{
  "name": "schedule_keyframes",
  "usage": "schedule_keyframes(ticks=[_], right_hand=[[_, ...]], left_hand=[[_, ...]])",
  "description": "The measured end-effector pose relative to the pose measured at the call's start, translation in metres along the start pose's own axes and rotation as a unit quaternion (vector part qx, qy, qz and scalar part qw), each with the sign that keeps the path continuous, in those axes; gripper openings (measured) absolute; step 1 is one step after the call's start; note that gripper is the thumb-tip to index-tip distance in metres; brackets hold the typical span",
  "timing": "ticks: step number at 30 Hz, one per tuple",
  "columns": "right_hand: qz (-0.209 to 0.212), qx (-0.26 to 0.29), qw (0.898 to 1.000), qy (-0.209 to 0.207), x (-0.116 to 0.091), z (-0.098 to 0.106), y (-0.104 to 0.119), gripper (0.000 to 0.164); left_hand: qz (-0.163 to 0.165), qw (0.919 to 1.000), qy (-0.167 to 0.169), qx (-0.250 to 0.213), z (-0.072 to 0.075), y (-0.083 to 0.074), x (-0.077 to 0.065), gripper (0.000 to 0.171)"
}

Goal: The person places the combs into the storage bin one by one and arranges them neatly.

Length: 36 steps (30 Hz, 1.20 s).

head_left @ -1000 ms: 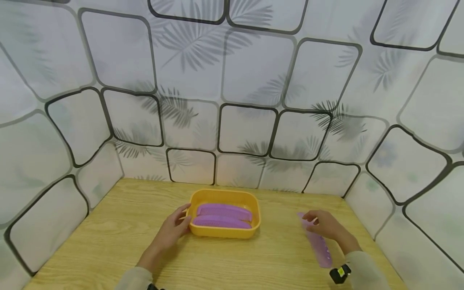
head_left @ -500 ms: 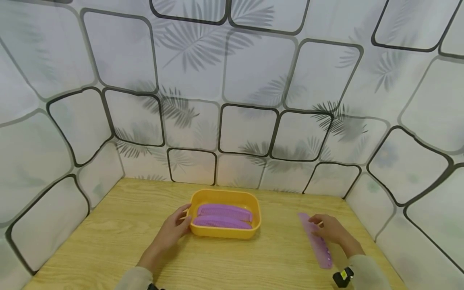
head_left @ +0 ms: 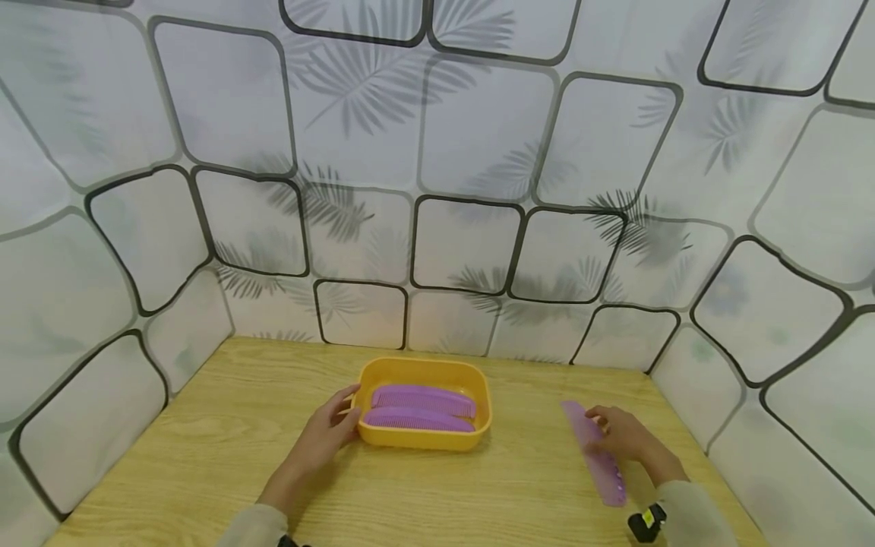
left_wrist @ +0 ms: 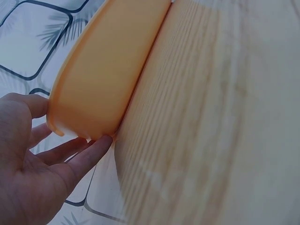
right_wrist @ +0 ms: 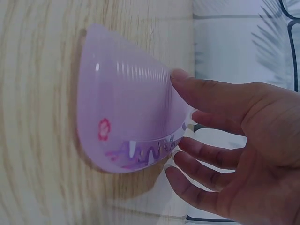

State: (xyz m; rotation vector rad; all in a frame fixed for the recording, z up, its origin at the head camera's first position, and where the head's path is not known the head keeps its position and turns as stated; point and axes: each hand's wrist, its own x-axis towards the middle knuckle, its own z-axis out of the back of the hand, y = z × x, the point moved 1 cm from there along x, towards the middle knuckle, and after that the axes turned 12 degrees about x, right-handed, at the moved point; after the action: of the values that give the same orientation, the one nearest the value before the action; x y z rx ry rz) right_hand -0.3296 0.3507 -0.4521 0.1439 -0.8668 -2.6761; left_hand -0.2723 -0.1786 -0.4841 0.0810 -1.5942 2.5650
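Observation:
In the head view, my left hand is at the left end of a yellow plastic basket. Thumb and nearly straight fingers touch the basket's outer wall in the left wrist view. Two purple combs lie side by side inside. To the right, a pale purple comb with printed flowers lies flat on the table. Over its far half is my right hand. The right wrist view has the thumb at one edge of this comb, other fingers loosely bent near the opposite edge; firm contact cannot be made out.
Light wood-grain table runs under everything. Patterned white cloth hangs behind it and along both sides, close to the right forearm. A small black device is worn on the right wrist.
My right hand has shifted slightly right and toward me along the comb, away from its far tip. The comb, basket and left hand stay in place.

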Motion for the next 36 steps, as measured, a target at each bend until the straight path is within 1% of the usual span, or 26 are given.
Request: schedule_keyframes(ticks=[3, 9, 12, 19, 25, 31, 36], right_hand=[[0.001, -0.008, 1.0, 0.007, -0.001, 0.001, 0.001, 0.057], [-0.014, 0.005, 1.0, 0.013, 0.0, 0.002, 0.002, 0.052], [-0.006, 0.004, 1.0, 0.017, 0.0, 0.003, 0.002, 0.05], [0.007, 0.032, 0.999, 0.022, -0.003, 0.003, -0.002, 0.051], [0.027, 0.037, 0.999, 0.023, -0.004, 0.005, -0.006, 0.05], [0.023, 0.063, 0.997, 0.044, -0.002, 0.009, -0.015, 0.051], [0.036, 0.088, 0.994, 0.058, 0.0, 0.013, -0.021, 0.049]], left_hand=[[0.0, 1.0, 0.002, -0.002, 0.0, 0.0, -0.001, 0.053], [-0.004, 1.0, 0.004, -0.001, 0.001, -0.001, -0.001, 0.054], [-0.004, 1.0, 0.004, -0.001, 0.0, 0.0, -0.001, 0.054], [0.0, 1.0, 0.002, 0.0, 0.0, 0.001, 0.001, 0.053], [0.001, 1.0, 0.001, 0.0, 0.0, 0.001, 0.0, 0.053], [0.004, 1.0, 0.0, 0.001, 0.0, -0.001, -0.001, 0.053], [0.003, 1.0, 0.0, -0.002, 0.0, -0.001, -0.001, 0.053]])
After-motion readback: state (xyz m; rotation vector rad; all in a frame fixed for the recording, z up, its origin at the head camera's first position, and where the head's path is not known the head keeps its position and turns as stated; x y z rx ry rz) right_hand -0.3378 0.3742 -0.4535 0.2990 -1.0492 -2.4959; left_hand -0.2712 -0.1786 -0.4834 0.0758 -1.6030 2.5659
